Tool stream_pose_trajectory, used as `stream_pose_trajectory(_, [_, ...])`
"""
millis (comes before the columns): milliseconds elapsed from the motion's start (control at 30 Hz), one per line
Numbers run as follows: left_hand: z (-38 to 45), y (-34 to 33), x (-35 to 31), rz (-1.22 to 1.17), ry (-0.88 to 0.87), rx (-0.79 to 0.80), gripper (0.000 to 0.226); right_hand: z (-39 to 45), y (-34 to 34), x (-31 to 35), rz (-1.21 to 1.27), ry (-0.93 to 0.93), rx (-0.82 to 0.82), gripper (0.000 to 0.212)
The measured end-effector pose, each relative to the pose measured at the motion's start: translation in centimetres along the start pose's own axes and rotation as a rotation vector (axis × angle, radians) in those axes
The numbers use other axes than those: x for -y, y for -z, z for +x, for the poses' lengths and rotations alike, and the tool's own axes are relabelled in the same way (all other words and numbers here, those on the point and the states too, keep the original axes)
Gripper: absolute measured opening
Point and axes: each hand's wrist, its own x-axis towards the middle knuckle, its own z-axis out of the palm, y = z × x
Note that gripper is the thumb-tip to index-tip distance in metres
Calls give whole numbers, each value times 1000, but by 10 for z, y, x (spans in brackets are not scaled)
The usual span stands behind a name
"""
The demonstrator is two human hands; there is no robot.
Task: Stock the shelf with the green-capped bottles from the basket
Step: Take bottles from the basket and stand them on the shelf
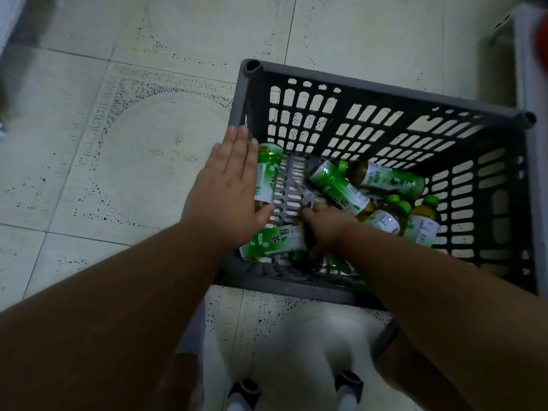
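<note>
Basket: a dark grey slatted plastic basket (394, 93) sits on the pale speckled floor tiles (118, 173), its open top facing up.

Bottles: the green-capped bottles (382, 176) are all inside the basket, lying every which way on its bottom. They have green and white labels and brownish tea inside.

Far-side bottles: two lie slanted in the middle, their caps close together; a cluster of three or so stands or leans toward the right wall (504, 203) with green caps up.

Left-wall bottle: one bottle (268, 173) lies along the left side of the basket, partly under the left hand.

Near bottle: another bottle (274, 241) lies crosswise at the near-left corner, label up, between the two wrists.

Left hand: the left hand (228, 188) is spread flat with straight fingers, released, hovering over or resting at the basket's left rim; whether it touches the bottle below, I cannot tell.

Right hand: the right hand (326, 223) reaches deep into the basket with fingers curled down among the near bottles; the fingertips are hidden, so I cannot tell whether it grasps one.

Foreground: something white and blurred (311, 351) fills the bottom of the view just in front of the basket.
</note>
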Motion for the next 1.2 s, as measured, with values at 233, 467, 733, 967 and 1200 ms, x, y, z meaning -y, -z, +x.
stream_pose_trajectory(233, [0, 2, -1, 0, 12, 4, 103, -12, 14, -7, 276, -4, -8, 64])
stream_pose_trajectory(467, [-1, 6, -3, -34, 18, 5, 99, -17, 9, 30, 1010, 116, -222, 52])
stream_pose_trajectory(733, [-3, 4, -1, -222, -1, -89, 88, 14, 6, 67, 870, 286, -204, 52])
stream_pose_trajectory(967, [-1, 1, 0, -199, -2, -32, 100, 14, -3, 47, 1183, 188, -309, 55])
stream_pose_trajectory(1200, [-2, 8, 0, -127, 4, 41, 109, -12, 31, 28, 1354, 138, -426, 63])
